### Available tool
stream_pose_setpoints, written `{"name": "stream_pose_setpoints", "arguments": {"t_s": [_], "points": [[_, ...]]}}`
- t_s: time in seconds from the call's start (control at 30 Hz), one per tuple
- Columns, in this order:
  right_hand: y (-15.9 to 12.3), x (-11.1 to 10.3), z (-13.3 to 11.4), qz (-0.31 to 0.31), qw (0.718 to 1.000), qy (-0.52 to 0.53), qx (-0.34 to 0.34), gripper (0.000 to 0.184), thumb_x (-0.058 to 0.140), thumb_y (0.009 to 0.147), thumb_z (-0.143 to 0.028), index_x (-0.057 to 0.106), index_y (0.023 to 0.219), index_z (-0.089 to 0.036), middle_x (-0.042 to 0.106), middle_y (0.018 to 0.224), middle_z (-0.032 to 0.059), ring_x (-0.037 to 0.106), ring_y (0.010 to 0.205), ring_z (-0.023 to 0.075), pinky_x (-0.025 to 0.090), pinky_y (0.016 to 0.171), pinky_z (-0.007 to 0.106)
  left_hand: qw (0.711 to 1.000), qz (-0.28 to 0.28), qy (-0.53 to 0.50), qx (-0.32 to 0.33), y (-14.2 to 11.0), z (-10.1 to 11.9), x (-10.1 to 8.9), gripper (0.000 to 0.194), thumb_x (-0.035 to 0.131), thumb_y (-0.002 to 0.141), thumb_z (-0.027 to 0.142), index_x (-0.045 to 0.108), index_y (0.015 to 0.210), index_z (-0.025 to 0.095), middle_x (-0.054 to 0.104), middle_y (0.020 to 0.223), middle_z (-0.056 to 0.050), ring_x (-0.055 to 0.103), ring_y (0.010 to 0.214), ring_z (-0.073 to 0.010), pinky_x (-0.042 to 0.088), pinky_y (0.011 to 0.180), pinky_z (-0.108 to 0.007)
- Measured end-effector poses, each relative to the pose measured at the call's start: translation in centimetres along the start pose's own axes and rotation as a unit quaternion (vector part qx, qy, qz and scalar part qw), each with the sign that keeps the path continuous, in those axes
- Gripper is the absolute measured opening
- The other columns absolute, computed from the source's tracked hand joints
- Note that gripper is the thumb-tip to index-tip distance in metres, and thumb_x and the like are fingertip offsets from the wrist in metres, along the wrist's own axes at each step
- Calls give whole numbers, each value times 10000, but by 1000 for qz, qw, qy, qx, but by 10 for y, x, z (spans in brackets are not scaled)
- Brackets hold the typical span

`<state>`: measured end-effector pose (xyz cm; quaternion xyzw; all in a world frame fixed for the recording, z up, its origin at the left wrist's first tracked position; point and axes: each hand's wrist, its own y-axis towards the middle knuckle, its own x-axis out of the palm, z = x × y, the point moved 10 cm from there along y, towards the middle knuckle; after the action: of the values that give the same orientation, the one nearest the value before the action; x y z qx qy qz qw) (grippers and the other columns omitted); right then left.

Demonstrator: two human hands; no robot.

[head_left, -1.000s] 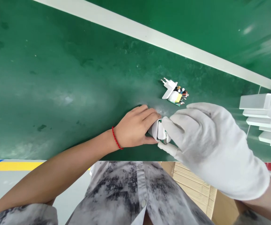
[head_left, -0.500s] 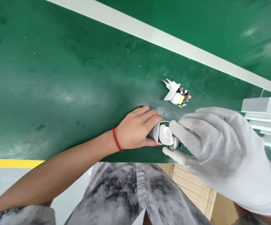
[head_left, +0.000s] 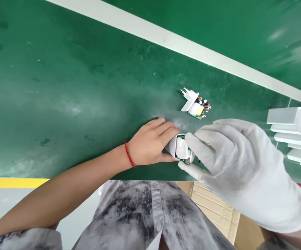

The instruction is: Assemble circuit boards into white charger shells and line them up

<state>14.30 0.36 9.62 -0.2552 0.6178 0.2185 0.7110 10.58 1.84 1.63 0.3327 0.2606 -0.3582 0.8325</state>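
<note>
My bare left hand [head_left: 150,142], a red cord at its wrist, is wrapped round a white plastic charger housing [head_left: 171,147] near the table's front edge. The housing's open end faces right. Partly inside that end sits a circuit board [head_left: 182,148] with white filler and green edges. My right hand [head_left: 233,170], in a white glove, grips the board's outer end between thumb and fingers; the fingertips hide part of it. Beyond the hands lies a second circuit board [head_left: 197,109], its parts exposed, beside a white two-pin plug piece [head_left: 190,99].
White plastic housings [head_left: 287,116] are stacked at the right on the green table [head_left: 88,86]. A pale strip [head_left: 166,36] crosses the far side. Below the front edge is a cardboard box [head_left: 213,205], close to my patterned shirt.
My right hand has moved slightly left, and the circuit board sits a little deeper in the housing. My left hand stays almost still. The second board lies as before.
</note>
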Motion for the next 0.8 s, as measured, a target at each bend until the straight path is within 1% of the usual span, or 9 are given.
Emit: {"name": "stream_pose_setpoints", "arguments": {"t_s": [0.37, 0.43, 0.5, 0.53, 0.6, 0.63, 0.7, 0.73, 0.8], "points": [[4, 0, -1, 13, 1000, -2, -2, 260, 547, 918, -371, 625, 757, -182, 585, 676, 74, 557, 600, 230, 496, 673, 441, 1000, -10, 2, -8, 0, -1, 2, 544, 723, 832, 539, 578, 1134, 110, 698, 1103, -141, 630, 935, -266, 515, 865, -399], [6, -4, -1, 22, 1000, 7, 5, 279, 570, 901, -416, 663, 857, -158, 641, 773, 109, 612, 696, 265, 523, 756, 477, 1000, 0, 4, -6, 0, -1, 1, 539, 721, 834, 540, 583, 1118, 102, 698, 1088, -147, 631, 921, -265, 517, 859, -398], [4, -12, 1, 39, 998, 37, 9, 415, 599, 886, -523, 673, 1049, -148, 685, 963, 145, 656, 892, 313, 514, 892, 519, 1000, 15, 5, -3, 0, 0, 0, 549, 710, 835, 564, 590, 1101, 100, 698, 1056, -145, 629, 893, -262, 520, 852, -404], [1, -17, 4, 57, 996, 62, 13, 496, 606, 875, -578, 655, 1144, -164, 687, 1022, 145, 657, 962, 326, 507, 919, 534, 1000, 20, 5, -3, 0, 0, 0, 554, 707, 833, 575, 592, 1097, 102, 698, 1043, -142, 628, 881, -260, 522, 850, -407], [-11, -29, 9, 112, 987, 118, 13, 580, 623, 869, -597, 598, 1295, -204, 691, 989, 120, 667, 911, 304, 541, 816, 515, 1000, 14, -2, -9, 0, -1, 1, 542, 722, 826, 560, 594, 1099, 109, 696, 1038, -132, 633, 887, -257, 522, 864, -411], [-20, -34, 15, 148, 979, 138, 28, 596, 630, 878, -563, 566, 1355, -210, 687, 922, 106, 665, 825, 282, 551, 718, 479, 1000, 4, -10, -17, -1, -2, 1, 539, 737, 817, 541, 591, 1108, 113, 694, 1050, -131, 638, 910, -261, 521, 880, -416], [-42, -31, 29, 199, 963, 147, 105, 622, 637, 897, -490, 513, 1433, -201, 658, 793, 77, 632, 676, 242, 522, 556, 400, 998, -18, -36, -43, -1, -3, 0, 610, 772, 777, 534, 566, 1170, 114, 681, 1114, -141, 639, 986, -283, 515, 931, -438], [-53, -24, 36, 208, 955, 144, 155, 625, 635, 903, -480, 503, 1448, -203, 645, 758, 63, 620, 639, 227, 511, 519, 371, 996, -28, -54, -58, -1, -3, -2, 683, 782, 753, 548, 540, 1222, 113, 665, 1167, -152, 632, 1033, -296, 508, 962, -453], [-73, -1, 44, 201, 933, 162, 252, 623, 614, 915, -515, 493, 1457, -231, 630, 732, 30, 621, 616, 202, 528, 526, 339, 992, -34, -84, -86, 3, 0, -9, 812, 776, 731, 576, 475, 1319, 104, 612, 1275, -179, 606, 1120, -316, 496, 1009, -469]]}}
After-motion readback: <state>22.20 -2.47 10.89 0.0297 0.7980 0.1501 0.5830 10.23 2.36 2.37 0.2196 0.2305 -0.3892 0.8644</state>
